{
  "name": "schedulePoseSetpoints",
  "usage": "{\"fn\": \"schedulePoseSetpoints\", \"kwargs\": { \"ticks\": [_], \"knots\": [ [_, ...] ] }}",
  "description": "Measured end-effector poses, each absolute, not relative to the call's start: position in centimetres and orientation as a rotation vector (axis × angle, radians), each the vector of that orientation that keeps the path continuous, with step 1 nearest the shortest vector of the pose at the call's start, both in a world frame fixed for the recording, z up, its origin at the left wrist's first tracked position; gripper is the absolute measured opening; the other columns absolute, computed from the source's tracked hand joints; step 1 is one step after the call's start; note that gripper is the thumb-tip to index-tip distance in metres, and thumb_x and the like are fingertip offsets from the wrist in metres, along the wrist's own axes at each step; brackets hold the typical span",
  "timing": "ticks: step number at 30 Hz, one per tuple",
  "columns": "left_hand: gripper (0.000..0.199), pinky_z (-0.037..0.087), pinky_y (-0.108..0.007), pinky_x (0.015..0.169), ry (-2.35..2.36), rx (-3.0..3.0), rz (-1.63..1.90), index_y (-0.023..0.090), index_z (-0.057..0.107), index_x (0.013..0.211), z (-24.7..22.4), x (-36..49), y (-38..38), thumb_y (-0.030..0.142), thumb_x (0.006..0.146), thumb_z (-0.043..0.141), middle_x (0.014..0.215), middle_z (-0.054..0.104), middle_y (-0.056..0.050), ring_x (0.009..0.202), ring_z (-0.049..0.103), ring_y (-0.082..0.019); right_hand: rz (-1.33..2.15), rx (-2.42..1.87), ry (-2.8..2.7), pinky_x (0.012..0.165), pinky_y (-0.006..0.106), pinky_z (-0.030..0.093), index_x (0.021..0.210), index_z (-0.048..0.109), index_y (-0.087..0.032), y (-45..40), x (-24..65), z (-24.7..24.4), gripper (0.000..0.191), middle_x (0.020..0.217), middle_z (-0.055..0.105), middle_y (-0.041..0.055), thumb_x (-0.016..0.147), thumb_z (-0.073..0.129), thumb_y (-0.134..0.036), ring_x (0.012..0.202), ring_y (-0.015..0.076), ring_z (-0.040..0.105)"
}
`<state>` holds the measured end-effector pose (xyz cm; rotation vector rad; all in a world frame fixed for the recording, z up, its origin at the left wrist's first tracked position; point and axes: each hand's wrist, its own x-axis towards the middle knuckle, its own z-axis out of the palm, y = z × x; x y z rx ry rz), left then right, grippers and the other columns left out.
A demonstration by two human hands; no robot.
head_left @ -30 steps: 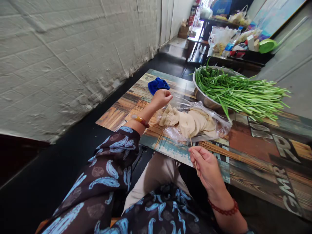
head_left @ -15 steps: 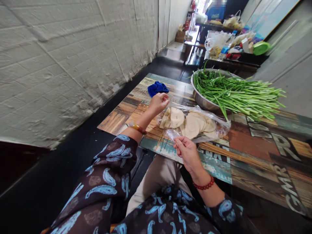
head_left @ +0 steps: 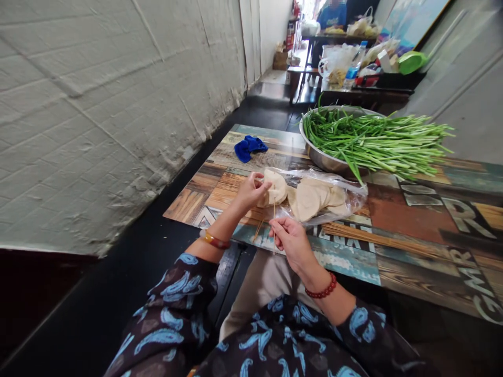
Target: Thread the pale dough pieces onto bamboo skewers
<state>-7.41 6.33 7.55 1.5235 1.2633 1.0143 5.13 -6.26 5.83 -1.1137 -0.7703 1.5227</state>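
Skewer [head_left: 274, 211] pinched in right hand [head_left: 290, 240], left hand [head_left: 251, 192] touching pale round slice [head_left: 278, 187], grip unclear, blue cloth [head_left: 249, 148] beyond

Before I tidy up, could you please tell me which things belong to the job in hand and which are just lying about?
Likely in the job:
thin stick, in the right hand
pale round piece, at the left hand
other pale pieces, clear bag
bundle of sticks beside the bag

Likely just lying about:
blue cloth
metal bowl of green stalks
bottle beyond the bowl
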Motion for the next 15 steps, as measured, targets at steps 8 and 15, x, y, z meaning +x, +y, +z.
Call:
{"fn": "schedulePoseSetpoints", "kwargs": {
  "ticks": [8, 15],
  "knots": [
    [0.079, 0.041, -0.02, 0.055, 1.154, 1.153, 1.069, 0.015, 0.038, 0.132, 7.4, -6.0, 4.9, 0.026, 0.065, 0.078, 0.069, 0.062, 0.003, 0.056, 0.057, -0.011, 1.534, -1.073, -0.727, 0.032, 0.014, 0.026, 0.074, 0.061, -0.017, -6.2, 3.8, 5.4, 0.034, 0.056, 0.06, -0.0036, 0.068, 0.075, -0.047, 0.038, 0.0039, 0.041],
    [0.067, 0.032, -0.018, 0.047, 1.171, 1.265, 1.051, 0.016, 0.045, 0.131, 7.8, -5.8, 5.4, 0.017, 0.067, 0.066, 0.063, 0.054, 0.006, 0.048, 0.045, -0.008, 1.614, -1.034, -0.691, 0.033, 0.014, 0.029, 0.075, 0.064, -0.016, -6.5, 3.7, 5.8, 0.033, 0.058, 0.062, -0.0028, 0.069, 0.074, -0.047, 0.04, 0.0039, 0.045]
  ]
}}
